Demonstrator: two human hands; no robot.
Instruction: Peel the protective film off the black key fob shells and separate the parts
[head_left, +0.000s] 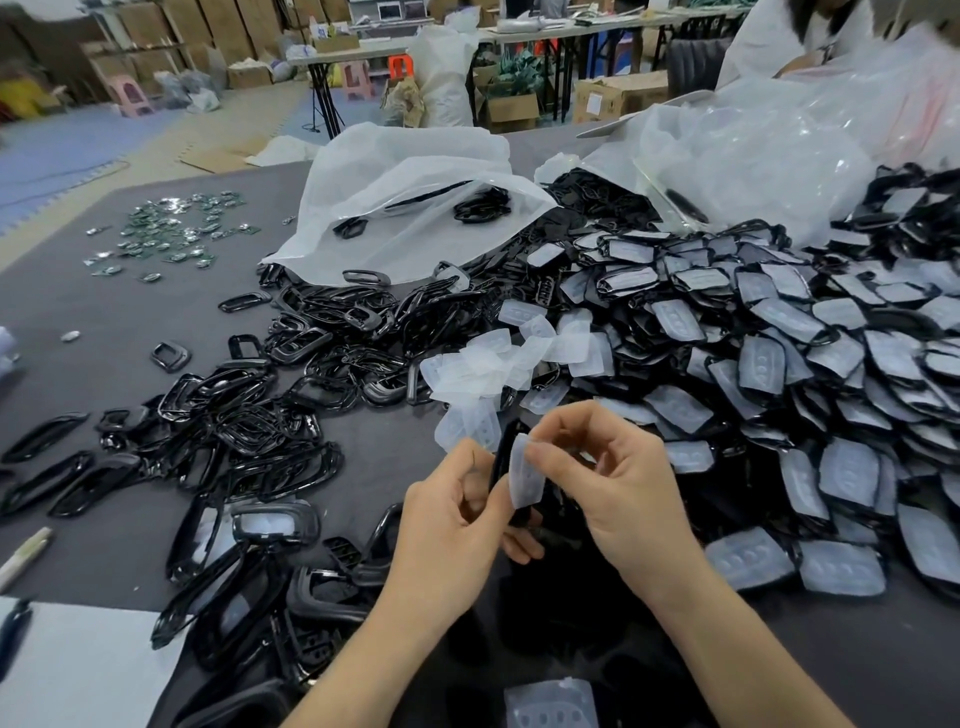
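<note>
I see my left hand (452, 519) curled round a black shell (505, 452), held on edge above the table (104, 322). My right hand (623, 493) pinches the clear film (525, 480) right against the shell, between both hands. Film-covered shells (779, 374) are piled to the right.

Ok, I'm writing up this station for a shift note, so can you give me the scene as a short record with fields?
left hand: holds a black key fob shell
right hand: pinches the protective film on that shell
right of hands: pile of film-covered shells
left of hands: pile of bare black frames
behind hands: heap of peeled films
far left: green circuit boards
</note>
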